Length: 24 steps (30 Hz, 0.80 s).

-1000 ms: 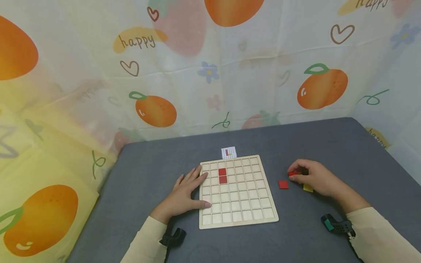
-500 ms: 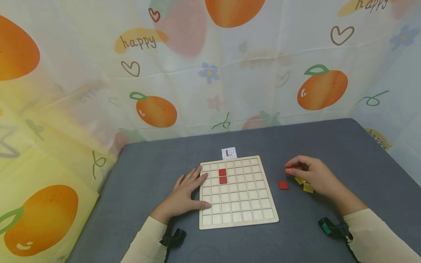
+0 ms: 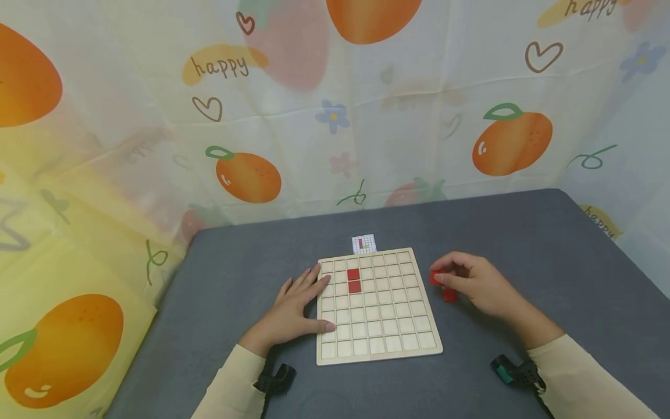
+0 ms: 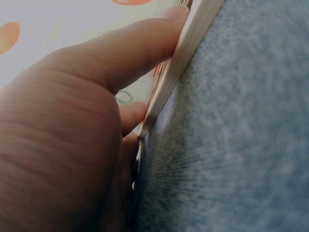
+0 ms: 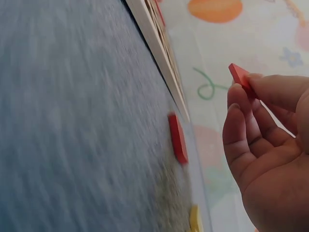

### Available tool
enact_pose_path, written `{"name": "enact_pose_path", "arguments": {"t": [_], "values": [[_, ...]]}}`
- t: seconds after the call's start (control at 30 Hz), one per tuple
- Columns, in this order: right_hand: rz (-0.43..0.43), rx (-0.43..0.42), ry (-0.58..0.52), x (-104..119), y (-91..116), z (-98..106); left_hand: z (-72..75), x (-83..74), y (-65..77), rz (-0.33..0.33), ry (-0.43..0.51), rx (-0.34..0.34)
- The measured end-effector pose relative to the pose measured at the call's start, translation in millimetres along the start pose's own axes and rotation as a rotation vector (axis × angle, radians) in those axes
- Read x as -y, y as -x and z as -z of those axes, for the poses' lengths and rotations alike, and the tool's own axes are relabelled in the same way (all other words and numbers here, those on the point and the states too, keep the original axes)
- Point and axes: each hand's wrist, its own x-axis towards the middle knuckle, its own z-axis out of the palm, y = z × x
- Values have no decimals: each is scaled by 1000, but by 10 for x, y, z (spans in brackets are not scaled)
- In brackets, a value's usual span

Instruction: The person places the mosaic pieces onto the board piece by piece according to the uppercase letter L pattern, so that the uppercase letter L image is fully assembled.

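A wooden grid board (image 3: pixel 378 316) lies on the grey table, with two red square tiles (image 3: pixel 354 286) set one below the other in its cells. My left hand (image 3: pixel 293 308) rests with spread fingers along the board's left edge, the thumb reaching onto its rim. Between thumb and fingers, my right hand (image 3: pixel 484 288) pinches another red square tile (image 5: pixel 241 79) just off the board's right side. A loose red tile (image 3: pixel 449 295) lies on the table beneath that hand, partly covered by it in the head view. One yellow tile (image 5: pixel 194 218) shows at the bottom of the right wrist view.
A small printed pattern card (image 3: pixel 363 243) with coloured squares lies at the board's far edge. Behind the table (image 3: pixel 262 256) hangs a fruit-patterned cloth (image 3: pixel 366 128). Dark wrist straps (image 3: pixel 276 379) sit on both forearms.
My right hand has picked up the red tile from beside the yellow tiles and carried it left toward the board. The left hand and board have stayed put.
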Motion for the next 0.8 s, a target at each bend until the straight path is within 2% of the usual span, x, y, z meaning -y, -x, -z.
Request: {"name": "enact_pose_path", "arguments": {"t": [0.17, 0.47, 0.8], "values": [[-7, 32, -13, 40, -47, -144, -11, 18, -2, 1, -14, -3], [62, 77, -66, 122, -164, -374, -21, 26, -4, -3, -11, -6], [90, 117, -23, 200, -395, -770, -13, 27, -10, -6, -12, -1]]}}
